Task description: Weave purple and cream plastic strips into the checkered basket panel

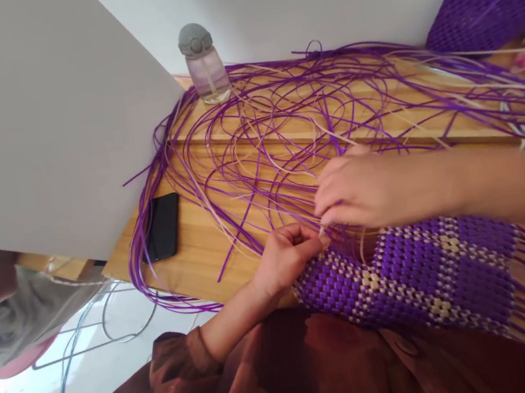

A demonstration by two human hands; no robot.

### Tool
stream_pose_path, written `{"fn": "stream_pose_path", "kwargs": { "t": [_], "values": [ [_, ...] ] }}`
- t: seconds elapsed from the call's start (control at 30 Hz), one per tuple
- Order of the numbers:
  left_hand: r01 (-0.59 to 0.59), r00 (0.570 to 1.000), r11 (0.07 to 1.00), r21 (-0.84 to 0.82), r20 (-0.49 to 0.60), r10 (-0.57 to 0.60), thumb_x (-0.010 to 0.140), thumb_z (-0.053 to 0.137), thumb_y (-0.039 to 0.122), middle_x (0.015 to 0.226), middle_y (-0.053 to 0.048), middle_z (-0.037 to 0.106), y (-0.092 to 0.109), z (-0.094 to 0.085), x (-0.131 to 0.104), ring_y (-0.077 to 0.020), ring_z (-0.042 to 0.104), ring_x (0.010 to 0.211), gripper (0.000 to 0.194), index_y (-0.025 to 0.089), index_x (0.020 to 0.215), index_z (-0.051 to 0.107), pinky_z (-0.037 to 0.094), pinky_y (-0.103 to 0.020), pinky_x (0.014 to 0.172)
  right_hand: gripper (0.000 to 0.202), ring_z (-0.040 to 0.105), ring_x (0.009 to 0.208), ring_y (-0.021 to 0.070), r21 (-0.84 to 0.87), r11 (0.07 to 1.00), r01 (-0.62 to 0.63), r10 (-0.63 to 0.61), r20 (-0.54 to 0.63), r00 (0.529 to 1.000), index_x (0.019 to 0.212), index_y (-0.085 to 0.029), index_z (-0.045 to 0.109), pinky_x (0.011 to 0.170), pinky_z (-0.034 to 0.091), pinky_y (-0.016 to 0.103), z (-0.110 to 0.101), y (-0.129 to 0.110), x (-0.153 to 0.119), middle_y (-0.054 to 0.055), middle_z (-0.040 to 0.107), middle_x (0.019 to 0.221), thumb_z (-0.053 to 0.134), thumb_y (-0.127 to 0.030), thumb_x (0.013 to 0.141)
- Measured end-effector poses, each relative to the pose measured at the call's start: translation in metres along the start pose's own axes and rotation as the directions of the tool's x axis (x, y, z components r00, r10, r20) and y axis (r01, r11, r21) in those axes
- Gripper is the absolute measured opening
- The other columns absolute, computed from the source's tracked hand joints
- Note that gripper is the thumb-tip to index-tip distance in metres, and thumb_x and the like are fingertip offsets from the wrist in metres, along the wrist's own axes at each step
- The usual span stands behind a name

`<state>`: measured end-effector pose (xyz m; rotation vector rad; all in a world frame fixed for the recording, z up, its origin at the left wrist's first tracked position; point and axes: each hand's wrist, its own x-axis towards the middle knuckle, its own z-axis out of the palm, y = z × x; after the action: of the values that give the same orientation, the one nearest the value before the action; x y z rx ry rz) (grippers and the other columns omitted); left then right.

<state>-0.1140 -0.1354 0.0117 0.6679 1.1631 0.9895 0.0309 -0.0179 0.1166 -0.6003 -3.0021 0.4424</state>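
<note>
A woven purple and cream panel (409, 279) lies in front of me, with long loose strands fanning out from its far and right edges. At its upper left corner my left hand (288, 256) pinches a cream strand (322, 232) between thumb and fingertips. My right hand (355, 190) meets it there from the right, its fingers closed on the same cream strand. Purple strands (265, 182) run from the weave under and past both hands. Part of the panel's far edge is hidden by my right forearm.
Tangled strands cover much of the wooden table (205, 247). A clear bottle with a grey lid (205, 64) stands at the back, and a black phone (162, 227) lies left. At the far right is another purple woven piece (488, 7). Someone's clothed leg (9, 315) shows beyond the white partition (37, 128).
</note>
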Motion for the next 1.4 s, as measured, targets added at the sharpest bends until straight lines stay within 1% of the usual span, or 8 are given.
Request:
{"fn": "stream_pose_path", "kwargs": {
  "t": [0.07,0.17,0.3,0.47,0.73,0.93,1.13,1.4],
  "values": [
    [-0.014,1.000,1.000,-0.009,0.017,0.014,0.068,0.083,0.036,0.063,0.002,0.060,-0.004,-0.002,0.001,-0.0055,0.044,0.051,0.029,0.012,0.075,0.068,0.027,-0.022,0.051,0.012,0.064,0.080,0.0196,0.018,0.998,-0.057,0.054,0.148,0.988,0.069,-0.021,0.075,0.077,0.043,0.036,0.003,-0.011,0.009,0.003,0.071,0.072,0.069,-0.023,0.080],
    [-0.035,0.999,0.999,-0.016,0.041,0.035,0.070,0.083,0.037,0.063,0.002,0.060,-0.007,-0.003,0.001,-0.0054,0.043,0.052,0.029,0.012,0.075,0.070,0.027,-0.023,0.052,0.013,0.059,0.065,0.0151,0.086,0.978,-0.190,0.156,0.303,0.940,0.072,-0.020,0.074,0.062,0.036,0.031,0.006,-0.021,0.019,0.002,0.070,0.070,0.065,-0.022,0.081],
    [-0.087,0.995,0.991,-0.099,0.042,0.092,0.067,0.086,0.031,0.067,0.000,0.064,-0.007,0.000,0.000,-0.0076,0.051,0.059,0.026,0.012,0.073,0.071,0.036,-0.023,0.060,0.011,0.050,0.060,0.0119,0.105,0.985,-0.139,0.111,0.234,0.966,0.076,-0.019,0.069,0.058,0.027,0.029,0.012,-0.021,0.023,0.001,0.066,0.067,0.061,-0.022,0.084],
    [-0.005,1.000,0.970,-0.244,0.026,0.012,0.065,0.088,0.026,0.068,0.000,0.065,-0.007,0.003,-0.004,-0.0080,0.055,0.059,0.025,0.013,0.076,0.071,0.040,-0.023,0.062,0.013,0.048,0.059,0.0084,0.295,0.947,-0.129,0.054,0.251,0.967,0.073,-0.017,0.063,0.059,0.027,0.027,0.029,-0.008,0.026,-0.003,0.062,0.065,0.058,-0.020,0.085],
    [0.042,0.999,0.869,-0.492,0.022,-0.036,0.065,0.090,0.030,0.073,-0.001,0.069,-0.006,0.007,-0.001,-0.0081,0.060,0.062,0.033,0.012,0.087,0.073,0.045,-0.021,0.065,0.006,0.047,0.060,0.0091,0.409,0.889,-0.207,0.125,0.218,0.968,0.077,-0.019,0.064,0.058,0.027,0.026,0.045,0.005,0.020,-0.006,0.056,0.062,0.058,-0.020,0.078],
    [0.103,0.995,0.862,-0.497,0.060,-0.084,0.057,0.094,0.028,0.077,-0.003,0.072,-0.009,0.004,0.004,-0.0103,0.062,0.066,0.040,0.013,0.088,0.075,0.048,-0.024,0.071,0.012,0.046,0.058,0.0092,0.502,0.821,-0.271,0.157,0.259,0.953,0.082,-0.019,0.064,0.057,0.029,0.025,0.051,0.007,0.017,-0.005,0.054,0.062,0.055,-0.026,0.080],
    [0.109,0.993,0.896,-0.429,0.085,-0.080,0.061,0.091,0.023,0.078,-0.003,0.072,-0.006,-0.001,0.003,-0.0101,0.062,0.065,0.032,0.013,0.087,0.075,0.048,-0.023,0.068,0.015,0.047,0.056,0.0085,0.564,0.775,-0.286,0.171,0.247,0.954,0.082,-0.019,0.061,0.055,0.029,0.024,0.055,0.006,0.012,-0.005,0.054,0.061,0.055,-0.032,0.086],
    [0.030,1.000,0.926,-0.377,0.003,-0.031,0.063,0.090,0.026,0.070,0.000,0.066,-0.005,0.005,-0.002,-0.0100,0.058,0.064,0.030,0.013,0.080,0.068,0.045,-0.026,0.071,0.015,0.052,0.062,0.0097,0.549,0.803,-0.230,0.067,0.300,0.952,0.086,-0.017,0.067,0.057,0.036,0.024,0.035,0.010,0.001,0.000,0.066,0.075,0.055,-0.026,0.087]
  ]
}}
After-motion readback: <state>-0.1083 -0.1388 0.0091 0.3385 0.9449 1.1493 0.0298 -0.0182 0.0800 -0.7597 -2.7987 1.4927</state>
